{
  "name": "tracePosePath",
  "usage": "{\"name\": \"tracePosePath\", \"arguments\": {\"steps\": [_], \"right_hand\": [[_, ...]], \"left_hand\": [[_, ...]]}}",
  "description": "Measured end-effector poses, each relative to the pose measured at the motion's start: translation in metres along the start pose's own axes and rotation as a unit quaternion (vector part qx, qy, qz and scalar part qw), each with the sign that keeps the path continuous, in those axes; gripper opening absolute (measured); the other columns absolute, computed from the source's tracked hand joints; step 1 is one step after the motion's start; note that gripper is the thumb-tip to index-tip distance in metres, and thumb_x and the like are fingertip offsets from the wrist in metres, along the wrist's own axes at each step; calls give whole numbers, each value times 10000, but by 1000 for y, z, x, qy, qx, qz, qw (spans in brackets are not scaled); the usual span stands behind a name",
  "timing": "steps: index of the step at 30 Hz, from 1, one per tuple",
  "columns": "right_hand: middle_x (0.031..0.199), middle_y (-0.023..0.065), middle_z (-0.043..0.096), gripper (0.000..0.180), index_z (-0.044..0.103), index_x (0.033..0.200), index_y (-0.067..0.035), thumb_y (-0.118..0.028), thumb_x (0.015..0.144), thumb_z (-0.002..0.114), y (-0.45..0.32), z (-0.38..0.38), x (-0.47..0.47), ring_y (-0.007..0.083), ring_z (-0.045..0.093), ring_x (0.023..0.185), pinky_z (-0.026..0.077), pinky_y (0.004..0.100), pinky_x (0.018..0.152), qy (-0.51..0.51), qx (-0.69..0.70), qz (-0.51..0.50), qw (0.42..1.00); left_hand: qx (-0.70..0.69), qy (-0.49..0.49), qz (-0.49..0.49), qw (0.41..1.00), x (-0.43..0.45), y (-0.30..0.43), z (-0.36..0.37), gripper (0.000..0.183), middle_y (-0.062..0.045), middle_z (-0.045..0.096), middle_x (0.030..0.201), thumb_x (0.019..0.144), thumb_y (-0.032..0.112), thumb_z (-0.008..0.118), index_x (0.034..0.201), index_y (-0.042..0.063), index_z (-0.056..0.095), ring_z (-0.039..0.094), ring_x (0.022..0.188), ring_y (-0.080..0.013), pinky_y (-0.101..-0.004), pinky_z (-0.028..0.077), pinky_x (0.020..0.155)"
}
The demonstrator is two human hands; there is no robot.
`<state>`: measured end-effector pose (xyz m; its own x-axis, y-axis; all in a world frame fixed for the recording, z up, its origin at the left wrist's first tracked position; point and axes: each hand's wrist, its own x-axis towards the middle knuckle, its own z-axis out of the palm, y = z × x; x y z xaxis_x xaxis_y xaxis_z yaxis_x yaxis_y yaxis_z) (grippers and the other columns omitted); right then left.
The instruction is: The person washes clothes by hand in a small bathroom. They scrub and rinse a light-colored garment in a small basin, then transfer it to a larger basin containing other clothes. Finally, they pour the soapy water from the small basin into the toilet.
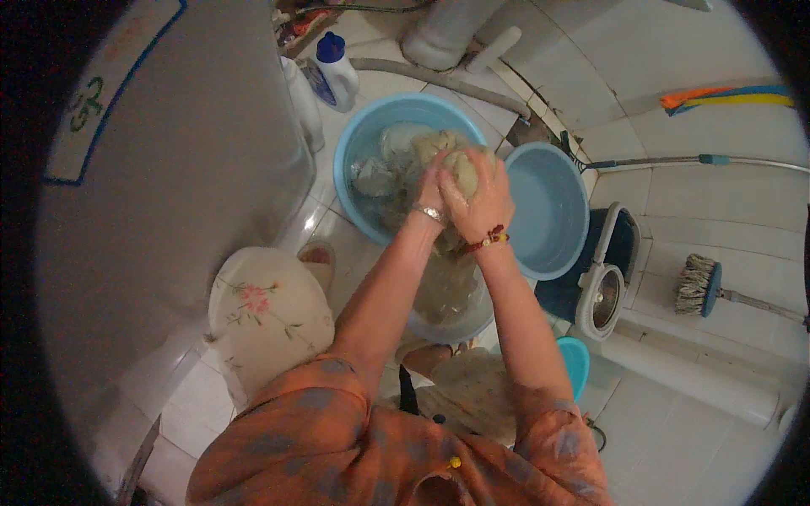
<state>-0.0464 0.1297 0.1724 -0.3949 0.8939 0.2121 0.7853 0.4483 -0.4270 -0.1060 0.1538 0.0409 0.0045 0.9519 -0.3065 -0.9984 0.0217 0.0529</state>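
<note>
Both my hands press around a bunched wet beige cloth [463,174]. My left hand [430,183], with a metal watch or bracelet at the wrist, grips it from the left. From the right, my right hand [484,199] wraps over it; a red beaded bracelet circles that wrist. They are above the right side of a large blue basin [345,183], in which more wet cloth [376,177] lies in water. Nearer to me stands a pale translucent basin [436,332] holding murky water and partly hidden by my forearms.
A second blue basin [547,215] stands to the right, beside a mop bucket [601,297]. A white detergent bottle [338,79] with a blue cap is behind the large basin. A grey hose [443,79] crosses the tiles. Along the right wall are a mop head [696,288] and a turquoise basin [574,364].
</note>
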Motion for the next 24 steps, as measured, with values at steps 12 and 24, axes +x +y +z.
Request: {"name": "tracePosePath", "arguments": {"steps": [12,24], "right_hand": [[967,80,594,364,561,955,-49,-394,843,525,112,31,55,196,566,889,451,364,718,-43,610,402,682],[1227,208,441,918,205,1354,-76,-329,647,733,117,78,-12,309,489,1070,402,381,898,-197,148,171,954]], "left_hand": [[181,117,43,975,-36,12,62,416,-79,582,1024,762,348,554,1046,44,558,565,913,-228,-386,461,761],[443,345,212,800,-16,31,-32,618,-119,465,1225,733,347,599,1262,90,410,444,1116,-272,-381,368,907]]}}
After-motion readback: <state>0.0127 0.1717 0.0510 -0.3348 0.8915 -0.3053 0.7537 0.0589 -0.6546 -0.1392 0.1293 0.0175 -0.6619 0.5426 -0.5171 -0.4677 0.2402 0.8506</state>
